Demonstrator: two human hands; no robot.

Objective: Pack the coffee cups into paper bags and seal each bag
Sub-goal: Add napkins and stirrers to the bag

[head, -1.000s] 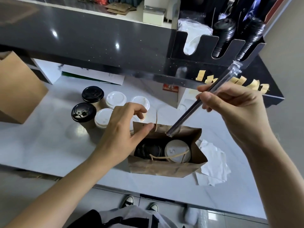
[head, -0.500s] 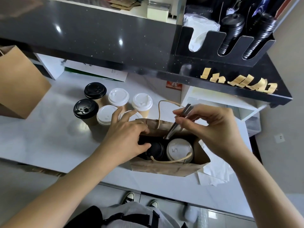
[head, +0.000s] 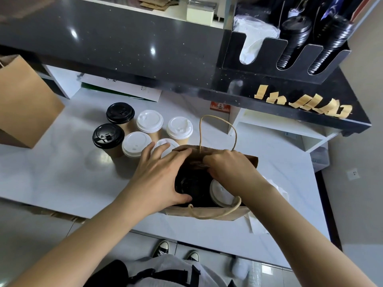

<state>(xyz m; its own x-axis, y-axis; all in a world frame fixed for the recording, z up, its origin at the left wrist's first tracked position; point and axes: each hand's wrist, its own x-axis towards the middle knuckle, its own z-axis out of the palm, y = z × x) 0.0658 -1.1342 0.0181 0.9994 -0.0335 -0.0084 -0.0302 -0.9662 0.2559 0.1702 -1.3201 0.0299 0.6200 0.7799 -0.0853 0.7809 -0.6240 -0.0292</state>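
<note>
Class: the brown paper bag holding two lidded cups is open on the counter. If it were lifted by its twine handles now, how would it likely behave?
The bag would probably sag: its paper walls look thin and creased. With two cups inside, it likely feels bottom-heavy and hangs upright. Its open top might let the cups lean if swung. The handles look thin and floppy.

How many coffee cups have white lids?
5: four white-lidded cups stand on the counter left of the bag, one inside the bag. More may be hidden under the hands.
</note>
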